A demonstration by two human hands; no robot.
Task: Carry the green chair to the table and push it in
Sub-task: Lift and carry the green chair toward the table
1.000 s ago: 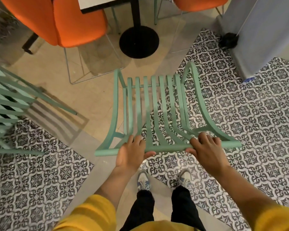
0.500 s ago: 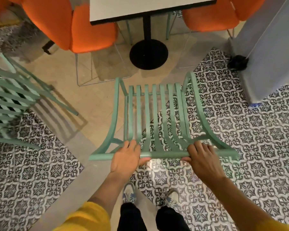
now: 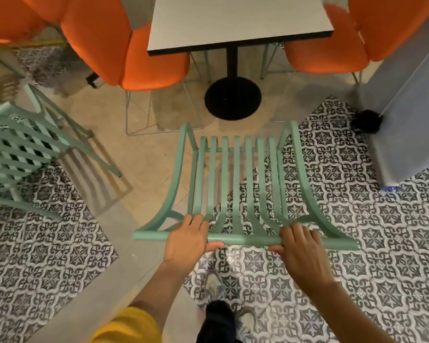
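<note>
A yellow sleeve [image 3: 131, 325] and dark trouser legs are cut off at the bottom edge; the shoes are blurred. The left hand [image 3: 186, 240] and right hand [image 3: 301, 251] each have their fingers [image 3: 296, 231] clamped over the top rail of the green chair [image 3: 235, 191], which faces the counter [image 3: 235, 18] across patterned tile floor [image 3: 382, 243] and plain beige floor. Beyond stands the counter's black pedestal base [image 3: 232, 99], flanked by orange chairs [image 3: 124, 43]. A second green chair [image 3: 22, 149] is cropped at left.

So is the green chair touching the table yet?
Apart. The head view shows bare floor between the green chair front edge and the table.
</note>
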